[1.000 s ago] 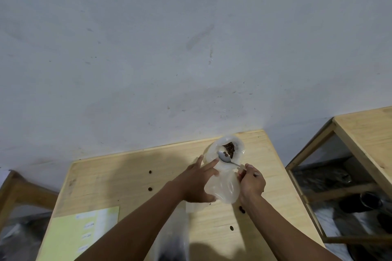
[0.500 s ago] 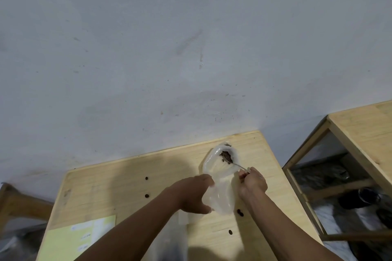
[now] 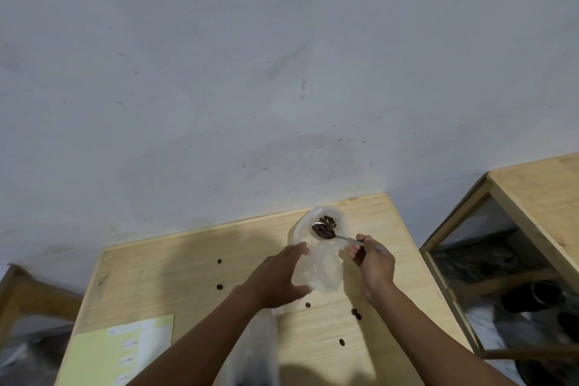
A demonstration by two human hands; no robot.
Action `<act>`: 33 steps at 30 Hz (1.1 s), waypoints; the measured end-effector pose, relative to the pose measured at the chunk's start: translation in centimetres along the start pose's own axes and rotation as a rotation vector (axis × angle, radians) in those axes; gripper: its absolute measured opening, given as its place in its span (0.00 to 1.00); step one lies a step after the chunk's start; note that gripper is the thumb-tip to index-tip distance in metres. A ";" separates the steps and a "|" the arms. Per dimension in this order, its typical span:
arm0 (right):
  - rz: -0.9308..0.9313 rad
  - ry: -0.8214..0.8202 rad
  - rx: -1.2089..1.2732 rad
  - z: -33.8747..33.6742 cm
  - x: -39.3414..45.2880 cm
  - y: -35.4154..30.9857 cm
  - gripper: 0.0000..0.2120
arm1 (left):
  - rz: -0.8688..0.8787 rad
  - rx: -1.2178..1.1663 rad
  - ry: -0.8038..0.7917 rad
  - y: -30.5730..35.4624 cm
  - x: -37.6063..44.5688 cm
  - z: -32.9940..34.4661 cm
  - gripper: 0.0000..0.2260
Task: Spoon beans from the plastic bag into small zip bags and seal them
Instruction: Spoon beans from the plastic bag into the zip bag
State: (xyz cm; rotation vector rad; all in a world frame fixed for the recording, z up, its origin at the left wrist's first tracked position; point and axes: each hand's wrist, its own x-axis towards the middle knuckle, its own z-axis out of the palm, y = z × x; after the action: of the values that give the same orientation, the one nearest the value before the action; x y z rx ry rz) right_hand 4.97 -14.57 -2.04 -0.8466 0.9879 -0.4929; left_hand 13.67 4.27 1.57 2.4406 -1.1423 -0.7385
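Nearest, at six o'clock on the table (image 3: 407,260), the left hand (image 3: 279,276) is cupping the bag (image 3: 322,266) with spread fingers while the right hand (image 3: 372,263) is pinching the spoon (image 3: 324,231), whose handle is running toward ten o'clock, its heaped bowl poised over the far mouth.

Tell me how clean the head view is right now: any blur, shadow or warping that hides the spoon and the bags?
Head view: the spoon with beans and the plastic bag read fairly sharp; soft shadow crosses the table; the translucent bag between the forearms is blurred; wide-angle warping bends the edges; the yellow sheet text is unreadable.
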 end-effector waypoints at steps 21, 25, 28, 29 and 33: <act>-0.781 -0.437 -0.757 -1.3 -4.2 -4.7 0.13 | -0.164 -0.289 0.147 -0.5 1.2 0.7 0.30; -0.777 -0.343 -0.671 -1.4 -4.6 -4.8 0.14 | -0.155 -0.290 0.137 -0.6 0.8 0.8 0.30; -0.533 -0.062 -0.420 -1.3 -4.0 -4.7 0.16 | -0.130 -0.265 0.098 -1.0 0.5 1.1 0.31; -0.437 -0.008 -0.369 -1.2 -3.5 -4.6 0.16 | -0.111 -0.250 0.082 -1.0 0.5 1.2 0.31; -0.106 -0.003 -0.283 -0.5 -1.6 -2.7 0.13 | -0.025 -0.189 0.035 -1.0 0.3 1.5 0.36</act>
State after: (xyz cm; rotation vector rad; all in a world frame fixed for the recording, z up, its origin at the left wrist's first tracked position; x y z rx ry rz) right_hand 3.78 -15.25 0.78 -1.1572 1.0276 -0.4478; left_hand 13.55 4.48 -0.28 2.3051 -0.9835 -0.7704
